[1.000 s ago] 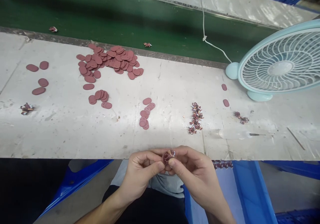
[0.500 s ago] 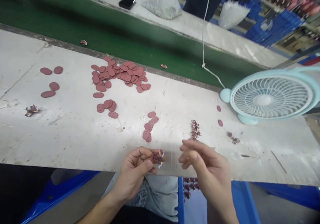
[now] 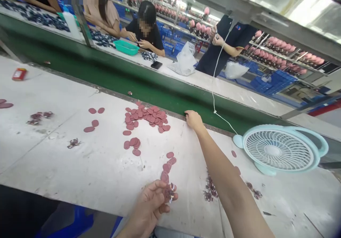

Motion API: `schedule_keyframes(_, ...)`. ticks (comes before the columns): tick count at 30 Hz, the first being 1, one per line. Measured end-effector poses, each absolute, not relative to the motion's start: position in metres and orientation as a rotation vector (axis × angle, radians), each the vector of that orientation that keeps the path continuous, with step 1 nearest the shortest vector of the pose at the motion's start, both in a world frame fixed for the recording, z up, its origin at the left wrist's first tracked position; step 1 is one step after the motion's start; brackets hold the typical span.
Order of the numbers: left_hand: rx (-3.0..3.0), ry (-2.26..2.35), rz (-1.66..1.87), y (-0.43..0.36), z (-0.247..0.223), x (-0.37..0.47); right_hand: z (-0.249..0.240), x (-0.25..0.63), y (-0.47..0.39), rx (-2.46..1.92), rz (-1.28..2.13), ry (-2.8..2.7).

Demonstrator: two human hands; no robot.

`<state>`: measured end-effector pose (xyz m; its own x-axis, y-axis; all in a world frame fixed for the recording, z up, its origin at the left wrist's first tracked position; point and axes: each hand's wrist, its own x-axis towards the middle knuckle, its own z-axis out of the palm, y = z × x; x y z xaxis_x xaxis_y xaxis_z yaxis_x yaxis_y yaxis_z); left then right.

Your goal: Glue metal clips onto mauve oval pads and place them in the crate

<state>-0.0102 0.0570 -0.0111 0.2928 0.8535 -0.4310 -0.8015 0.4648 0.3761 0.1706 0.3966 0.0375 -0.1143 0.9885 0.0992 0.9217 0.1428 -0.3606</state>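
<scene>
The left hand (image 3: 147, 209) had a small maroon piece (image 3: 171, 192) clamped between its fingers (image 3: 157, 184), reddish discs (image 3: 164, 177) just beyond them; the right hand's (image 3: 194, 119) closure couldn't be told. A slackened pinch risked dropping the piece.

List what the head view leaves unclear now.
In the head view:
Right hand: its own back hides whether it grips anything.
Cluster of small parts: partly covered by the right forearm.
Maroon ovals at far left: cut off by the picture's edge.
Red box: markings too small to read.
Piece in left hand: detail blurred.
</scene>
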Motion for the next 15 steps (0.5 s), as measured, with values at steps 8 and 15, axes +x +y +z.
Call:
schedule_keyframes(8,0.07,0.55,1.138,0.063,-0.015,-0.003,0.049,0.143,0.429,-1.904,0.27,-2.261)
schedule_keyframes(15,0.043,0.368,1.19,0.064,-0.045,-0.007,0.049,0.013,0.451,-1.492,0.279,-2.472)
